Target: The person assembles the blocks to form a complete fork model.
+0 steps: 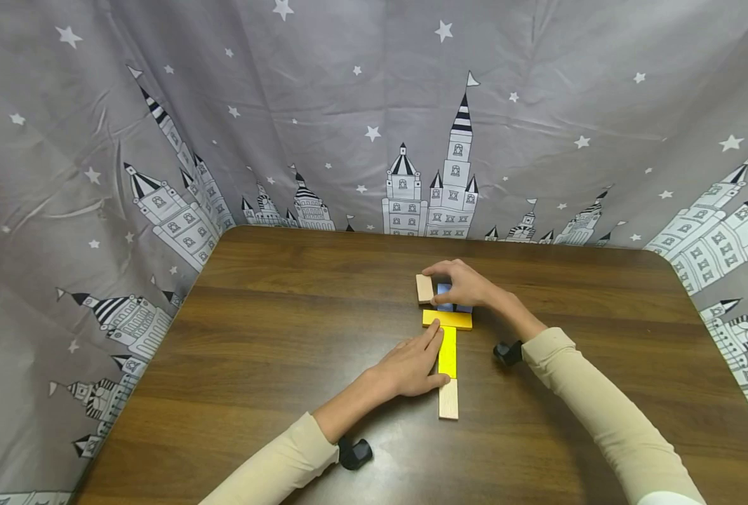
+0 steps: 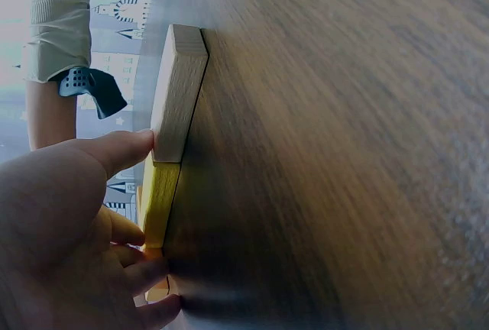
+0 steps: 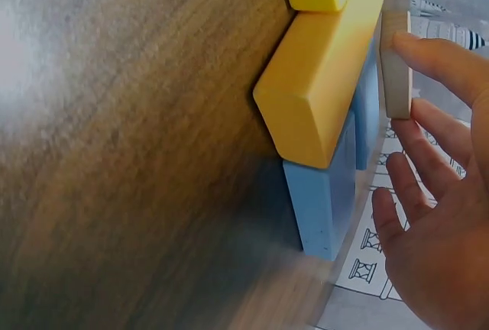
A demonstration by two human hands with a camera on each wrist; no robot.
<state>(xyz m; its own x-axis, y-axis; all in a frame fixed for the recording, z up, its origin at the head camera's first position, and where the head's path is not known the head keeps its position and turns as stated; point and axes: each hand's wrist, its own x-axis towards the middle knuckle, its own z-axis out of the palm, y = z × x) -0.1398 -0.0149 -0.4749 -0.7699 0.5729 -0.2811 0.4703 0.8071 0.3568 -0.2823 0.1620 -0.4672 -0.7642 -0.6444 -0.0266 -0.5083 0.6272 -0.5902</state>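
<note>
My right hand (image 1: pixel 465 284) pinches a plain wooden block (image 1: pixel 424 289) between thumb and fingers. Just beside that block are blue blocks (image 3: pixel 317 208), partly hidden under the hand in the head view. Crosswise below them lies an orange-yellow block (image 1: pixel 457 321). From its middle a bright yellow block (image 1: pixel 448 354) runs toward me, with a second plain wooden block (image 1: pixel 448 401) end to end behind it. My left hand (image 1: pixel 408 365) rests along the left side of this row. Its fingers are extended toward the orange-yellow block, its thumb at the seam between yellow and wood.
The blocks lie on a brown wood-grain table (image 1: pixel 273 315). Behind and around it hangs a grey curtain (image 1: pixel 323 105) printed with castles and stars. Each wrist wears a black strap mount, such as the left wrist mount (image 1: pixel 355 454).
</note>
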